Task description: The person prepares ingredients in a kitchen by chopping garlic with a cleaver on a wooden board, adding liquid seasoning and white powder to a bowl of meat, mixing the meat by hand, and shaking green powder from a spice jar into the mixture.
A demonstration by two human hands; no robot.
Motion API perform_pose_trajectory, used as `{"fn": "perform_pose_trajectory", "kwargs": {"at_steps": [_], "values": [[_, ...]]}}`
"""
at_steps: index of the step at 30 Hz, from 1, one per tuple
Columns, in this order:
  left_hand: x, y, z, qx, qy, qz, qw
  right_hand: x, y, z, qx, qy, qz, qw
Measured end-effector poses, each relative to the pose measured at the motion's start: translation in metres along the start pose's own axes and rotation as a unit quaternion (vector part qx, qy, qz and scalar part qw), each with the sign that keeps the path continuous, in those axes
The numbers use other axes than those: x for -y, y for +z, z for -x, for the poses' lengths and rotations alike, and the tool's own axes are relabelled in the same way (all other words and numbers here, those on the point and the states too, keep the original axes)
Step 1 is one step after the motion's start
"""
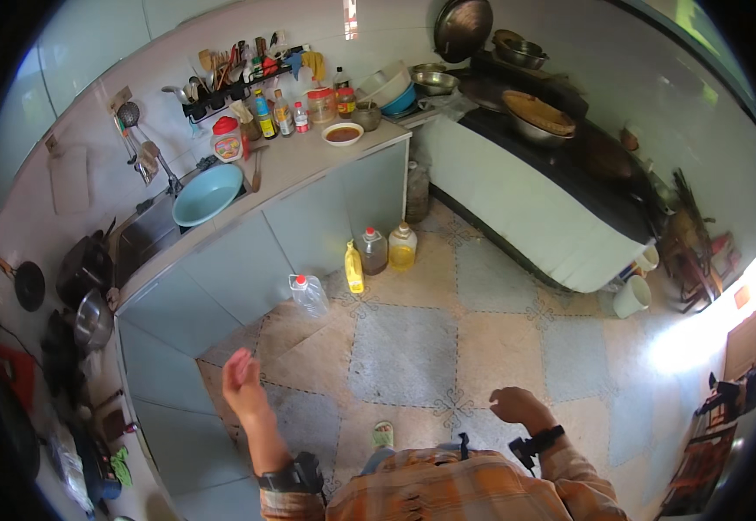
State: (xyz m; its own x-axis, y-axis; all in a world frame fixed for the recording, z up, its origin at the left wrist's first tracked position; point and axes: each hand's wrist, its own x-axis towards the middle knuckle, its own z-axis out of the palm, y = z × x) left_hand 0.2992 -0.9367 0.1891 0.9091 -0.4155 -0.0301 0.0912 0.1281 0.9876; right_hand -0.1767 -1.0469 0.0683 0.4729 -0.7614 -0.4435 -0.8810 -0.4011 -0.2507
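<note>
My left hand point(244, 384) is raised over the tiled floor beside the blue-grey cabinets, its fingers loosely bent and nothing visible in it. On the other side, my right hand point(520, 408) hangs in the air over the floor with fingers slightly curled, and no object shows in it. Both wrists wear black straps with devices. Ahead on the floor stand a clear plastic jug point(309, 296) with a red cap, a yellow bottle point(354, 268), a red-capped jug of dark liquid point(372, 253) and a jug of yellow oil point(402, 249).
The counter point(293, 163) carries a light-blue basin point(208, 194) over the sink, condiment bottles and a bowl of brown liquid point(342, 135). A stove with a dark top point(521, 156) holds pans. At right are a white bucket point(632, 297) and wooden chairs point(700, 462).
</note>
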Motion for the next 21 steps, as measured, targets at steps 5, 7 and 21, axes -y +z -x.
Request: {"fn": "perform_pose_trajectory", "kwargs": {"at_steps": [5,7,21], "values": [[0.019,0.111,-0.07,0.092,0.024,0.025,0.995,-0.028,-0.064,-0.067,-0.03,0.013,-0.046,0.998],[0.034,0.155,-0.091,0.122,0.012,0.013,0.992,-0.04,-0.096,-0.103,-0.06,0.019,-0.077,0.995],[0.115,0.515,-0.266,0.264,-0.153,0.068,0.95,-0.046,-0.306,-0.467,-0.042,-0.151,-0.11,0.981]]}}
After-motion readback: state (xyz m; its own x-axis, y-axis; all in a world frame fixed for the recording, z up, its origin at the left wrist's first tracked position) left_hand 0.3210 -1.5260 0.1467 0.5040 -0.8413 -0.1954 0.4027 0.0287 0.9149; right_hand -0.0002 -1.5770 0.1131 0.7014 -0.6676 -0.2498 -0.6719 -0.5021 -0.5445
